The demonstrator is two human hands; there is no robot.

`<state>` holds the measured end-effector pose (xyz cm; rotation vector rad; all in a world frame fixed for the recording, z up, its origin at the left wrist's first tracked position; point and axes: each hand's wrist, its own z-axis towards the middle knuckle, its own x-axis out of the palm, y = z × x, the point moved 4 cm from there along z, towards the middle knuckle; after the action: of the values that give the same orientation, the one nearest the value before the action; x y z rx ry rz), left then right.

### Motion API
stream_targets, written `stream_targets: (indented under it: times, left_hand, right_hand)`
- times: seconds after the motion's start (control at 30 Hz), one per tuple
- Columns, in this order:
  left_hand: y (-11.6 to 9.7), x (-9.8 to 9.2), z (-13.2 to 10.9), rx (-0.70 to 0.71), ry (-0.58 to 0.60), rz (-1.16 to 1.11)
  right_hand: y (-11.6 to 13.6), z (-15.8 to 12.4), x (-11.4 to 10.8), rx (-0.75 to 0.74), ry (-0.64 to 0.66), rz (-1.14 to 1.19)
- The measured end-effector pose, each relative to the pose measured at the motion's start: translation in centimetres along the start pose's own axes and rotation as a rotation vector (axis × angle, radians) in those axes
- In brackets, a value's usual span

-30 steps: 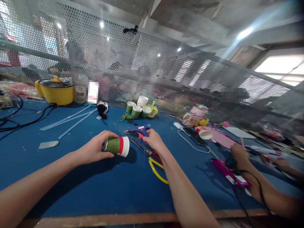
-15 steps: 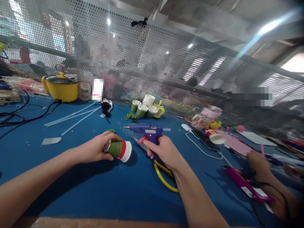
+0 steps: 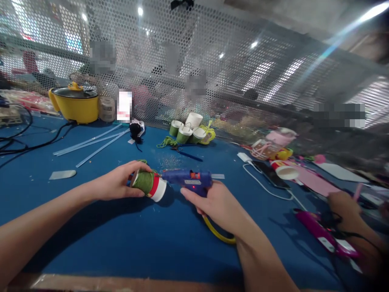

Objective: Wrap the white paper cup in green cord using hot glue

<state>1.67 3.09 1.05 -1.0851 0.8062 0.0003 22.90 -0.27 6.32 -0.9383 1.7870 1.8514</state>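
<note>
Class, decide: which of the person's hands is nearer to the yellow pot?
Left. The left hand, gripping the green-wrapped cup, is in front of the yellow pot and to its right; the right hand, holding the glue gun, is farther right.

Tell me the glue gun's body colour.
The glue gun has a blue body, clearest in the head view.

Open blue tabletop (image 3: 146, 247) runs between the person's arms (image 3: 57, 213); a yellow handle (image 3: 219, 237) juts in by the right one. Farther back, green-sided cups (image 3: 184, 135) obstruct passage.
</note>
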Motion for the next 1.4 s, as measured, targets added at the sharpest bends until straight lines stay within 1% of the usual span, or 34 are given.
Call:
stream_targets:
  times: [0.2,0.37,0.47,0.63,0.9,1.1,1.27,1.4]
  left_hand:
    - [0.00,-0.03,0.00,-0.008,0.006,0.012]
    - [0.23,-0.02,0.16,-0.015,0.009,-0.005]
    - [0.37,0.00,0.18,-0.021,0.012,-0.020]
    - [0.36,0.02,0.11,-0.027,0.011,-0.020]
    - [0.53,-0.14,0.23,-0.033,-0.001,-0.002]
    - [0.55,-0.14,0.22,-0.037,0.012,0.002]
    - [0.45,-0.15,0.25,-0.037,0.005,-0.030]
    - [0.47,-0.11,0.32,-0.040,0.005,-0.037]
  right_hand:
    - [-0.04,-0.04,0.01,-0.053,-0.020,-0.059]
    - [0.27,-0.27,-0.03,-0.162,-0.059,-0.160]
    - [0.60,-0.43,-0.09,-0.225,-0.061,-0.198]
    - [0.81,-0.41,-0.13,-0.266,-0.063,-0.253]
    - [0.57,-0.63,0.08,-0.292,-0.060,-0.285]
    - [0.82,-0.79,0.10,-0.263,-0.022,-0.244]
    - [0.68,-0.86,-0.06,-0.263,-0.045,-0.258]
    - [0.53,-0.92,0.10,-0.236,-0.004,-0.268]
